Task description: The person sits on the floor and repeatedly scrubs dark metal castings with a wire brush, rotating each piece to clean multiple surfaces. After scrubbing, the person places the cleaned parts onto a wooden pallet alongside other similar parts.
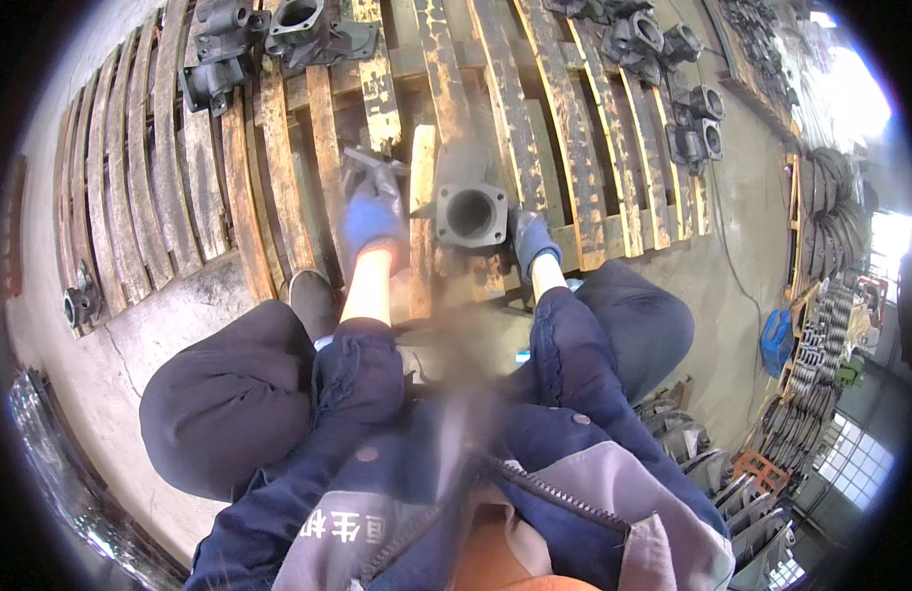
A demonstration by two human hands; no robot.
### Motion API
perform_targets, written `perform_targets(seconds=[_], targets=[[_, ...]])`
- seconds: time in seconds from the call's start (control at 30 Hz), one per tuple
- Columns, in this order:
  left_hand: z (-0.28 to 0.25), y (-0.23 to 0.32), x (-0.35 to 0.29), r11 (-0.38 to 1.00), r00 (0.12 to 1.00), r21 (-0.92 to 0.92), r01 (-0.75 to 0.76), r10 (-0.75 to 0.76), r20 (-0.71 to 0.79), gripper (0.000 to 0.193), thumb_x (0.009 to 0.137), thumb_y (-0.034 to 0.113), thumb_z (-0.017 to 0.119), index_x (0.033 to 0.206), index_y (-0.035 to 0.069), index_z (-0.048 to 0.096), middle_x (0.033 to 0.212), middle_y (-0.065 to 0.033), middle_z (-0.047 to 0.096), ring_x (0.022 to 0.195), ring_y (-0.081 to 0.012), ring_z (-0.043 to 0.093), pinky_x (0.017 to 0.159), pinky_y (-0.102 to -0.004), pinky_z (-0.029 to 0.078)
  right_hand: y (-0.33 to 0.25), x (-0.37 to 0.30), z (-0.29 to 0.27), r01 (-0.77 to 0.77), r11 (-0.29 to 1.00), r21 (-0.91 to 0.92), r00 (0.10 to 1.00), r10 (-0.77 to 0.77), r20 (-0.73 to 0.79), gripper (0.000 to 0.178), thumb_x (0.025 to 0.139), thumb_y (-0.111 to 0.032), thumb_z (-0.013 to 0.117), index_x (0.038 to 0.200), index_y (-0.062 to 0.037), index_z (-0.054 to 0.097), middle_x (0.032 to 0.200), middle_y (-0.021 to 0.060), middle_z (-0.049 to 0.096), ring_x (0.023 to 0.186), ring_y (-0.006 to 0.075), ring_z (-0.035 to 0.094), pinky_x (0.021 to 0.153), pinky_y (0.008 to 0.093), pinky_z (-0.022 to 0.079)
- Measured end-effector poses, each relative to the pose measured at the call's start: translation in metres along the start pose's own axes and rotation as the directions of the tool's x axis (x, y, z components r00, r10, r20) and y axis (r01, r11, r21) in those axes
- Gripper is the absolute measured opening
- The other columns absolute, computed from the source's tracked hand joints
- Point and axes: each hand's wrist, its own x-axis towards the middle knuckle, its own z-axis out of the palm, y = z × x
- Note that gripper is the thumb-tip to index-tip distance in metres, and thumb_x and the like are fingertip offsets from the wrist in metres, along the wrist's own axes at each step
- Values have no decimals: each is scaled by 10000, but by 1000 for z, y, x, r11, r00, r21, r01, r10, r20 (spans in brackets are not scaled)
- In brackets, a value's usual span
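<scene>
Gloved in blue with dark fingers, my left hand (375, 207) is bent over a small grey bar-like piece (379, 160) on the near part of the wooden pallet (438, 59). Blur covers the fingers, so I cannot tell whether they are clamped on it or only touching. At that wrist the glove ends in an orange-red cuff (379, 246).

My right hand (532, 239), in a matching blue glove, is at the right side of a grey metal casting (468, 181). Its dark fingertips are up against the flange or just beside it; I cannot tell if they grip. The casting is between my two hands, over the slats, its square flange toward me with a round bore and holes at the corners. A short strip of pale wood (422, 177) runs between my left hand and the casting.

Farther out, more castings (323, 41) sit at the pallet's far left, others (635, 44) at its far right, and a pair (697, 128) near the right edge. One small casting (81, 303) is at the near left corner. My dark shoe (313, 303) is beside my left forearm, and a blue bag (775, 343) is on the floor (722, 305) at right.
</scene>
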Motion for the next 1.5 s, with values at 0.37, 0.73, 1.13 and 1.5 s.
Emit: perform_targets(seconds=[0.37,0.73,1.13,1.5], targets=[[89,-20,39,903,891,1,-429,424,161,216,847,41,605,1058,3,619,1174,-221,624,1154,-355,589,961,-404,495,4,-5,5,21,998,-67,999,-23,-38,447,1036,-358,380,1392,-132,528,1303,45,599,1144,240,566,979,444,445],[-38,93,-35,669,741,-340,-661,511,-436,274,780,42,651,1038,76,567,998,-115,591,919,-307,623,805,-363,500,45,-9,-144,575,568,589,660,102,-744,557,913,-340,630,1385,-79,488,1262,160,570,1161,288,555,962,367,481],[-106,105,-161,295,736,-678,-673,362,-573,370,1006,245,519,1278,-2,560,958,-93,638,826,-142,604,726,-290,498,41,-186,-206,807,88,584,590,-107,-800,169,958,-112,558,1000,26,647,969,92,681,834,163,630,773,281,524],[-87,82,-178,300,689,-629,-717,444,-573,400,1004,298,561,1280,8,571,1010,-46,638,810,-69,579,652,-241,496,56,-183,-180,755,-8,656,647,-155,-747,165,899,-19,557,1040,-4,640,905,71,691,776,138,639,697,267,517]])
